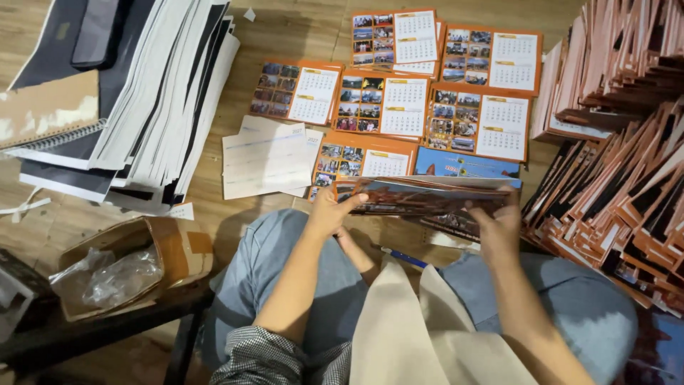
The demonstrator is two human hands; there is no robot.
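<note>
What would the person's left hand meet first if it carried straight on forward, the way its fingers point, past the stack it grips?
Probably the orange calendar sheet lying just beyond the left hand and the held stack of sheets; depth is hard to judge from above.

Both hands, left (pixel 329 212) and right (pixel 499 227), reach forward, fingers curled closed.

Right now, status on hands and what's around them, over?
Left hand and right hand grip a stack of calendar sheets at its ends. Orange calendar pages spread on floor beyond. Nothing between.
</note>
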